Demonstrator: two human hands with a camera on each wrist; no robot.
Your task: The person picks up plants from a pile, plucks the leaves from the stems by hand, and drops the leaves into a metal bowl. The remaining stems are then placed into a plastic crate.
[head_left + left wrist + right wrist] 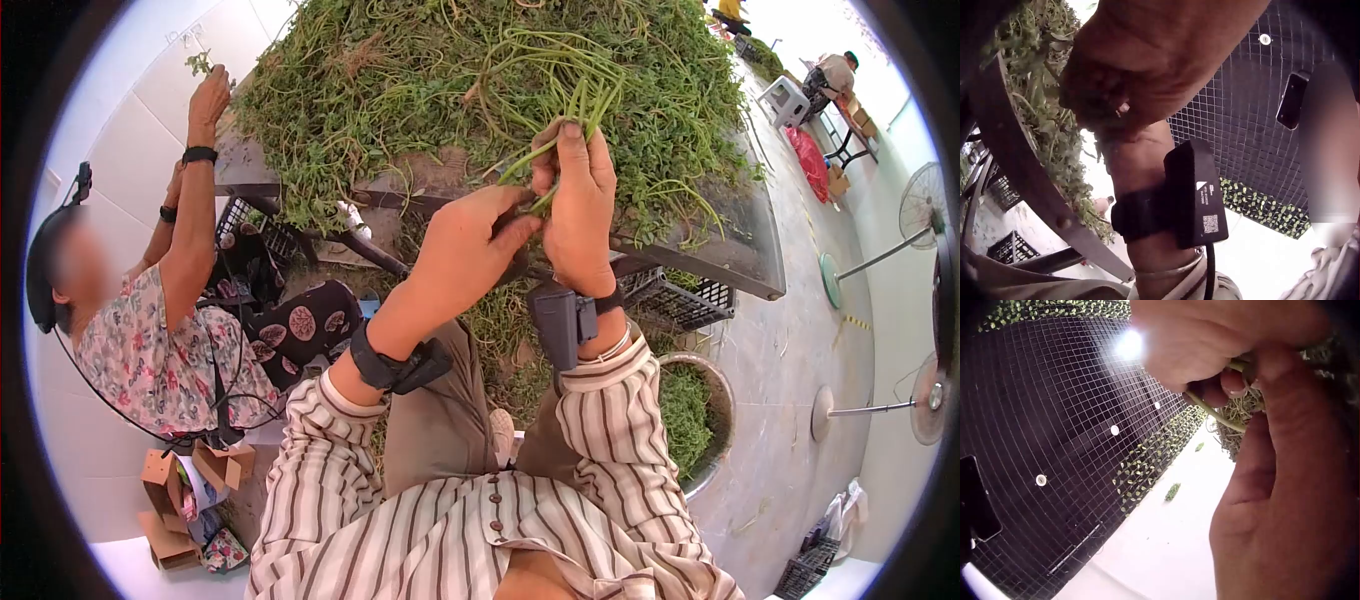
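A bunch of long green plant stems (598, 98) rises from my right hand (580, 200), which pinches it between thumb and fingers in the head view. Just below, my left hand (465, 240) meets the right one and pinches the lower stem ends with thumb and fingertips. One pale green stem (1219, 420) runs between the two hands in the right wrist view. Behind them a large heap of leafy green plants (400, 110) covers the dark table (740, 255). In the left wrist view the left hand's fingers are in deep shadow.
A seated person (180, 340) at the left lifts a small sprig. Black crates (680, 300) stand under the table, and a round tub (728, 405) of greens sits by my right side. Standing fans (925, 400) line the right; cardboard boxes (165, 490) lie at lower left.
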